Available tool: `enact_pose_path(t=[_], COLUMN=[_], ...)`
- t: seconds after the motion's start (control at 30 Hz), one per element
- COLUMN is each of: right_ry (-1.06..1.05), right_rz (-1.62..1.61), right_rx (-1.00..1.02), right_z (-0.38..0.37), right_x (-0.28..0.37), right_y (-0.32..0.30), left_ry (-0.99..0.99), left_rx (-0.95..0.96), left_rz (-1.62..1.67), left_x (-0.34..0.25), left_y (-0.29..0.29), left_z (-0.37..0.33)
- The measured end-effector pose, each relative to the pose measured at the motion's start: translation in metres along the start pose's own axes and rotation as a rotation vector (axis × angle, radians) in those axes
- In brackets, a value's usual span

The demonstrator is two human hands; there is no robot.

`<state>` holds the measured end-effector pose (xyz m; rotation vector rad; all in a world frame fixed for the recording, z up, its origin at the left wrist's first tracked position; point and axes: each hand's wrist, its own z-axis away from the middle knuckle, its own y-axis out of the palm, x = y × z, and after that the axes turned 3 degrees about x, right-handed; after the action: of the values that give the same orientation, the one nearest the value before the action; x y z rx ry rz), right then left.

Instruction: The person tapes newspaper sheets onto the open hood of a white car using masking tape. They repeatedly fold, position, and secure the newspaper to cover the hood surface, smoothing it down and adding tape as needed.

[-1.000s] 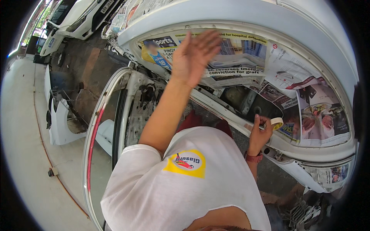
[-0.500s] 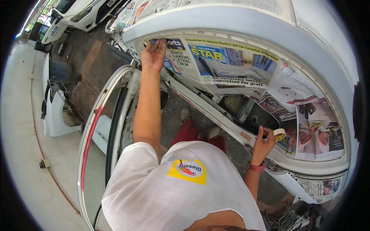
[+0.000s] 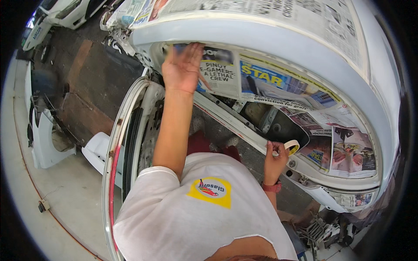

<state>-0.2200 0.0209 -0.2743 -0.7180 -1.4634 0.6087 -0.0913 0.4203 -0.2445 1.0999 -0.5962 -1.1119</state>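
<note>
Leftward it's gone, that left hand (image 3: 183, 69): over the middle of the newspaper (image 3: 263, 82) a second ago, now at its left end, up by the rim (image 3: 244, 50) of the opening. From the head view, then: palm showing, fingers stretched and held close together, with nothing I can see in their grip. Their tips are up at the paper's top edge; whether they're pressing, I can't tell.

Over to the right hand (image 3: 275, 160), low down by the sill (image 3: 257, 141), a red wristband (image 3: 272, 187) behind it. Fingers curled in, closed on the tape (image 3: 291, 143), and the cream ring juts out to the right, just beside the lower sheets. Above that hand sits a dark gap (image 3: 283, 131) left uncovered!

More sheets lie along the roof (image 3: 191, 27). An open door (image 3: 117, 126) stands left of the outstretched forearm, a white fender (image 3: 43, 141) rests well beyond it, and metal scrap (image 3: 322, 228) lies tangled at lower right.
</note>
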Motion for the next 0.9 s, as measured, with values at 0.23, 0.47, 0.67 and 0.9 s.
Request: enact_pose_path(t=[0.23, 0.47, 0.67, 0.9], right_ry=[-0.110, -0.253, -0.233, -0.201], right_rz=[-0.024, 0.005, 0.048, 0.057], right_rx=[0.067, 0.102, 0.090, 0.064], right_z=[-0.019, -0.038, -0.033, -0.039], right_x=[0.059, 0.100, 0.099, 0.087], right_y=[0.044, 0.068, 0.066, 0.051], left_ry=[-0.083, 0.349, 0.875, 0.822], left_rx=[0.008, -0.065, -0.299, -0.396], left_rz=[0.012, -0.693, -1.313, -1.204], left_x=[0.005, -0.017, -0.059, -0.055], left_y=[-0.013, -0.059, -0.100, -0.098], left_z=[0.009, -0.031, -0.082, -0.098])
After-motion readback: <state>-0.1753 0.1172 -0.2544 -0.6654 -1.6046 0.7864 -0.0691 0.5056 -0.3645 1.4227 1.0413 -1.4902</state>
